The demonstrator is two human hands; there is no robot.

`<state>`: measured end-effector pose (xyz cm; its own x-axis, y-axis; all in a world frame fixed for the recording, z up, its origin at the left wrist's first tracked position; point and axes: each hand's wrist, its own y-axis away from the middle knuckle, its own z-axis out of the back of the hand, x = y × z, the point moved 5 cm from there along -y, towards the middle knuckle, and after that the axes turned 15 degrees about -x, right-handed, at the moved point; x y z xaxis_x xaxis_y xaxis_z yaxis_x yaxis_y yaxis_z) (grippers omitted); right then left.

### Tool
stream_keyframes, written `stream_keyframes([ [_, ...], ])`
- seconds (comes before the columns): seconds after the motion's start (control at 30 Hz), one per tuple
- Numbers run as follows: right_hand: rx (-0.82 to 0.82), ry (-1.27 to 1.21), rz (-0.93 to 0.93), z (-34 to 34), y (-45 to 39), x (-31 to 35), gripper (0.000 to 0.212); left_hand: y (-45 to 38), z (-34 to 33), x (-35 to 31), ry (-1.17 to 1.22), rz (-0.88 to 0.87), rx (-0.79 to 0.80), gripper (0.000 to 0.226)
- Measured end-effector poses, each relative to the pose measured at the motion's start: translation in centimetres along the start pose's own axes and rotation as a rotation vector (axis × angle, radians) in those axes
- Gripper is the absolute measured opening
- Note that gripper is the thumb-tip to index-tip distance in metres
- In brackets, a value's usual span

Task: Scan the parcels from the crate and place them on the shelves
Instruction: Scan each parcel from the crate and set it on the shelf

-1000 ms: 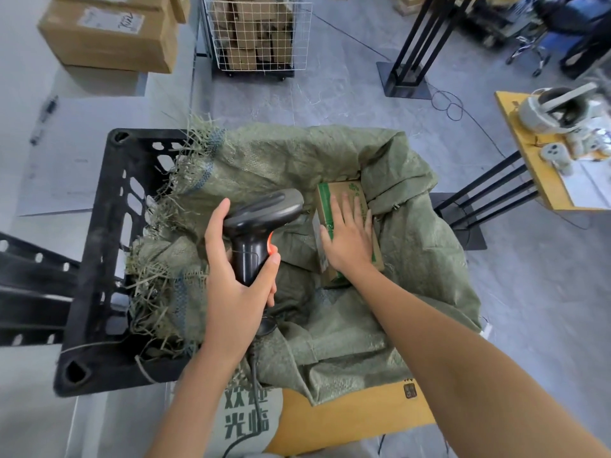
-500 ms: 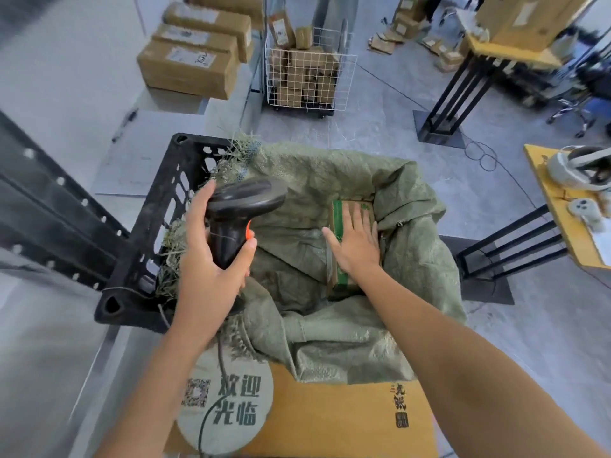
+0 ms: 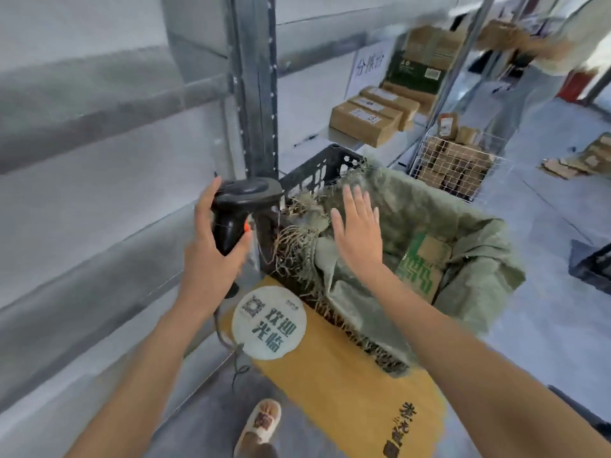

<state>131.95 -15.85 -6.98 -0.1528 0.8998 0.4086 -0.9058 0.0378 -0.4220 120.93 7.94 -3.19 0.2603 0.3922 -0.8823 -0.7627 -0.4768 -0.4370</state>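
Note:
My left hand [image 3: 211,256] grips a black barcode scanner [image 3: 239,209] by its handle, left of the black crate [image 3: 317,170]. The crate is lined with a frayed green woven sack [image 3: 463,226]. A brown parcel with green print [image 3: 421,262] lies inside the sack at the right. My right hand [image 3: 358,233] hovers flat with fingers spread over the sack's near left part, apart from the parcel and holding nothing. Grey metal shelves [image 3: 99,200] run along the left.
Several brown parcels [image 3: 367,120] lie on a shelf at the back. A wire basket [image 3: 456,163] full of boxes stands behind the crate. The crate sits on a yellow board [image 3: 347,385] with a round white sticker. A slippered foot [image 3: 261,424] is below. Another person stands far right.
My right hand has lifted off the green-printed parcel and moved left, open. The view swung left toward the shelves. The scanner stays in my left hand.

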Motion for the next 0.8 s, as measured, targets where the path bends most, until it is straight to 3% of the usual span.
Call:
stream_keyframes([
  [0.2,0.053,-0.19,0.312,-0.5,6.0,14.1,0.058,4.5,11.1,-0.9,-0.093,0.04,-0.186,0.082],
  [0.43,0.231,-0.347,0.554,-2.8,16.6,28.1,0.061,10.4,25.3,-2.2,-0.201,0.032,-0.443,0.082],
  [0.8,0.518,-0.556,0.844,-2.9,41.4,48.6,0.06,27.2,49.4,-4.5,-0.405,0.199,-0.85,0.084],
])
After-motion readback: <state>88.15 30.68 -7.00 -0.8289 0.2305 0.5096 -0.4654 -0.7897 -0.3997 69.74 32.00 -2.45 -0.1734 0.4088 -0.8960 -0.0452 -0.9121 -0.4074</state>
